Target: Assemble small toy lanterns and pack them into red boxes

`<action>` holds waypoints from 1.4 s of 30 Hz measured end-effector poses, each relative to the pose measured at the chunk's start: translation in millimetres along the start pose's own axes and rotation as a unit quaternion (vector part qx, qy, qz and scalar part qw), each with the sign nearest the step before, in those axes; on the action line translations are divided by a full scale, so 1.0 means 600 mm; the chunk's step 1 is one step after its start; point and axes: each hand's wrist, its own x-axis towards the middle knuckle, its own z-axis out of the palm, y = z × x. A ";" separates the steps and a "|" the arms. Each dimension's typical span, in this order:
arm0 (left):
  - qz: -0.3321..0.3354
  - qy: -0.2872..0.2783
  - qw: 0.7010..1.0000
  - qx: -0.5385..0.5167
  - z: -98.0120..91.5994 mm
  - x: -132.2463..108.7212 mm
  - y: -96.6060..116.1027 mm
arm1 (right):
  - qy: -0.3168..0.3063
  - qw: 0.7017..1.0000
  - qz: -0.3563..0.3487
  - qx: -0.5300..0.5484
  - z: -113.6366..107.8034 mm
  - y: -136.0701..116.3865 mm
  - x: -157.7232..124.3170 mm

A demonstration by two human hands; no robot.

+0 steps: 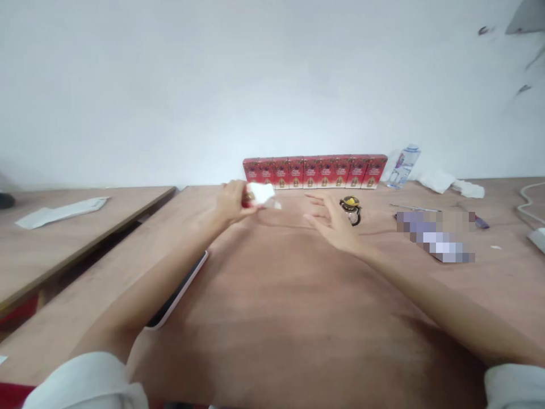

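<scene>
My left hand (232,203) is wrapped round a small red box (247,196), held a little above the table. White flaps (261,193) stick out at the box's end, which faces right. My right hand (330,220) is open, fingers apart and pointing left, with nothing in it. Just right of that hand stands a small dark and gold ornament (351,209) with a yellow top and a clear lower part. Behind both hands, a row of several red printed boxes (310,172) stands against the wall.
A phone (179,292) lies under my left forearm. On the right are a clear bottle (404,166), crumpled white tissues (438,182), tweezers (415,208), a blurred-out purple item (434,238) and a white cable (525,199). A gap separates the left table (85,244), bearing a white paper strip (62,212).
</scene>
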 end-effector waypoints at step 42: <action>0.219 -0.025 0.950 -0.220 -0.034 -0.025 0.191 | -0.109 0.990 0.093 -0.012 -0.085 -0.081 0.037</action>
